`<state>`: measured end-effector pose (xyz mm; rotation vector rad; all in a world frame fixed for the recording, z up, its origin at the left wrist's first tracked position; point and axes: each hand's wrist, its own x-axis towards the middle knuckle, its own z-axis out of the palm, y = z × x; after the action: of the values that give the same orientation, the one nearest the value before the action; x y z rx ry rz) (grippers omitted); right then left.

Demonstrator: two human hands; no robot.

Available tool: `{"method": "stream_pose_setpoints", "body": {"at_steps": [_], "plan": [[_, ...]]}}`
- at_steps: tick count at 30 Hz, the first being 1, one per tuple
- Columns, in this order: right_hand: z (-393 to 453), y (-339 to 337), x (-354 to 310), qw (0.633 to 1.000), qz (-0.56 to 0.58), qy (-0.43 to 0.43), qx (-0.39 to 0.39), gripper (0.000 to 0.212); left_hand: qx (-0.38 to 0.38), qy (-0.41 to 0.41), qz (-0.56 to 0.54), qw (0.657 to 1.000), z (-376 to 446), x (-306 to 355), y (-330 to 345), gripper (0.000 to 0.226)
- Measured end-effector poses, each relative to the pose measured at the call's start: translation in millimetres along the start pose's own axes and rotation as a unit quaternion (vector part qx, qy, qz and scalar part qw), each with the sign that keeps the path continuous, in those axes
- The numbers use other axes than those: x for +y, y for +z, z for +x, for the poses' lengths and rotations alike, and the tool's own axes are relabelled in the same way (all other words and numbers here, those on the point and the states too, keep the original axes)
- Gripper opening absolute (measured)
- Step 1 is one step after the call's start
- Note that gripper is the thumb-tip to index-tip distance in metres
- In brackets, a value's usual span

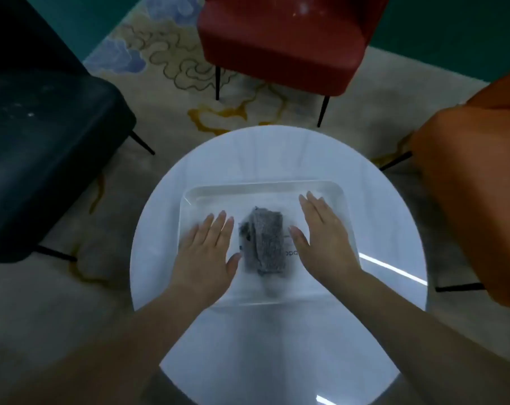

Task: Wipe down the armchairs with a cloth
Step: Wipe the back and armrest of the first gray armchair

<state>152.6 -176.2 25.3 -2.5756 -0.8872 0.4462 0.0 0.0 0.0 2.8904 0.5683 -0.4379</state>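
A crumpled grey cloth [262, 244], coarse and knitted in texture, is seen lying in the middle of a shallow rectangular tray [265, 187] of clear, glossy plastic with rounded corners. The tray is carried by a round white bench [394, 229] whose smooth top reflects bright strips of light. The left hand [205, 252] is laid flat on the left part of the tray, fingers straight and close together, with the thumb just beside the cloth's left edge; nothing is gripped by it. The right hand [325, 236] is held flat over the right part of the tray, fingers extended and relaxed, its thumb near the cloth's right edge; nothing is grasped by it either. Whether the cloth is actually touched by either thumb cannot be told. Three padded armchairs on thin black legs are set around the bench: a dark armchair [43, 159] with a dusty, speckled seat at the left, a red armchair [283, 51] with a smooth seat at the far side, and an orange armchair [476, 194] at the right, close to the bench's edge. A pale carpet [166, 62] with curling blue and gold patterns is spread beneath everything.
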Motion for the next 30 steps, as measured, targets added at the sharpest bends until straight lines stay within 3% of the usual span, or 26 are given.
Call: {"method": "stream_pose_setpoints", "body": {"at_steps": [5, 11, 16, 23, 25, 30], "plan": [[8.5, 37.9, -3.6, 0.998, 0.063, 0.011, -0.027, 0.061, 0.017, -0.026, -0.011, 0.999, 6.5, -5.1, 40.6, 0.071], [15.1, 66.0, -22.5, 0.991, 0.135, -0.003, 0.005, 0.065, 0.025, -0.015, -0.019, 0.999, 16.1, -10.1, 46.9, 0.07], [21.1, 84.7, -28.1, 0.997, 0.067, -0.025, -0.011, 0.078, 0.025, -0.014, -0.02, 0.999, 16.5, -9.5, 45.4, 0.069], [25.2, 91.7, -27.0, 0.997, 0.008, -0.057, 0.057, 0.057, 0.0, -0.022, -0.029, 0.999, 18.6, -7.1, 38.4, 0.07], [27.3, 87.1, -28.8, 0.997, -0.004, -0.065, 0.045, 0.055, -0.017, -0.024, -0.027, 0.999, 19.9, -6.3, 29.6, 0.07], [39.6, 56.3, -25.5, 0.996, 0.047, -0.031, -0.073, 0.048, -0.049, -0.017, -0.03, 0.998, 13.8, -7.8, 4.8, 0.069]]}}
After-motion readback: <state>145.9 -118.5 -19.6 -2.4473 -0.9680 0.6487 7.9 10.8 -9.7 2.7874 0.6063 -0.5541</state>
